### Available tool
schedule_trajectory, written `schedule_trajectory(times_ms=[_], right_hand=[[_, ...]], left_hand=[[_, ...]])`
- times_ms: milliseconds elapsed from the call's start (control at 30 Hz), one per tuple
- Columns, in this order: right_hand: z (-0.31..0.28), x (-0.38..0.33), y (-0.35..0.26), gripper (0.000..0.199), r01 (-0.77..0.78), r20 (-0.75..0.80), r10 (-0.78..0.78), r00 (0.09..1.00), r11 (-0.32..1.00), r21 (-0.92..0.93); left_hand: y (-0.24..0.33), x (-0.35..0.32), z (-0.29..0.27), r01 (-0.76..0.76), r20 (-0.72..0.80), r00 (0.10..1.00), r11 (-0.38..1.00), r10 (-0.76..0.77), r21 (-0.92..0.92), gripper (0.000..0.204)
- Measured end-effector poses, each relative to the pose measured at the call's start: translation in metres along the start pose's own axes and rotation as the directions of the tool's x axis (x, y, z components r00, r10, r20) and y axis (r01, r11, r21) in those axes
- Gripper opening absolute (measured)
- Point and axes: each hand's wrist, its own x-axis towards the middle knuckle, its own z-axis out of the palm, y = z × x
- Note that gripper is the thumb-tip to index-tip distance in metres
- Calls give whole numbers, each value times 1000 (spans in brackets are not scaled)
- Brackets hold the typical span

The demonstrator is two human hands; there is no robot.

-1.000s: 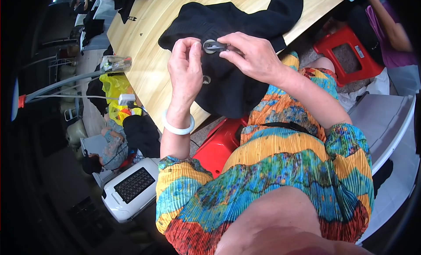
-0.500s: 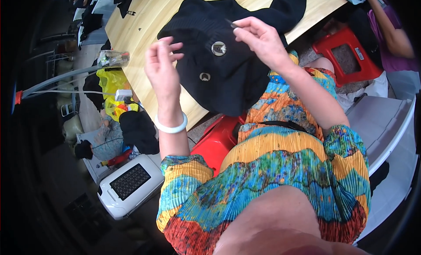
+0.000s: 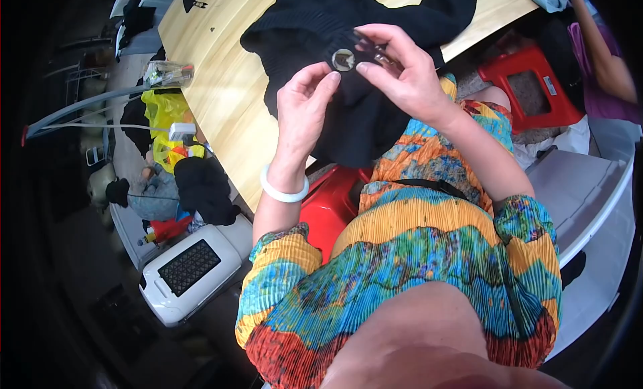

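A black knitted garment (image 3: 321, 24) with a ribbed band lies over the table's near edge and hangs toward my lap. On it sits a round, shiny, button-like disc (image 3: 343, 59) with a pale rim. Thumb and fingertips of my left hand (image 3: 305, 101) are pinched together just left of the disc, over the cloth. Whatever is between them is too small to tell. To the disc's right, my right hand (image 3: 412, 74) has its fingers curled round a small dark, shiny tool (image 3: 382, 59), blurred and partly hidden by the fingers.
The pale wooden table (image 3: 221, 74) spreads ahead. At its left edge are a clear plastic packet (image 3: 167, 74), yellow bag (image 3: 164, 118) and white plug block (image 3: 182, 131). Red stools (image 3: 556, 88) stand right and below the table. Another person's arm (image 3: 606, 61) shows at far right.
My left hand has moved right and its spread fingers have closed into a pinch beside the disc. My right hand has dropped slightly, its tool now nearer the disc. The lower disc is now out of sight.
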Motion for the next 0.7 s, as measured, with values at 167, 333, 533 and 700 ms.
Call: schedule_trajectory(times_ms=[167,333,533,700], right_hand=[[1,2,2,24,49,117,-26,993,978,-201],[2,0,9,19,-118,49,112,992,982,146],[-3,3,9,21,-216,129,189,973,945,246],[-5,8,16,33,-157,184,118,976,964,216]], left_hand=[[-2,8,-1,131,116,989,914,-93,-385,10],[7,14,0,224,248,963,821,-104,-525,7],[12,20,-4,261,263,955,820,-140,-510,8],[20,46,-11,230,282,957,776,-71,-587,8]])
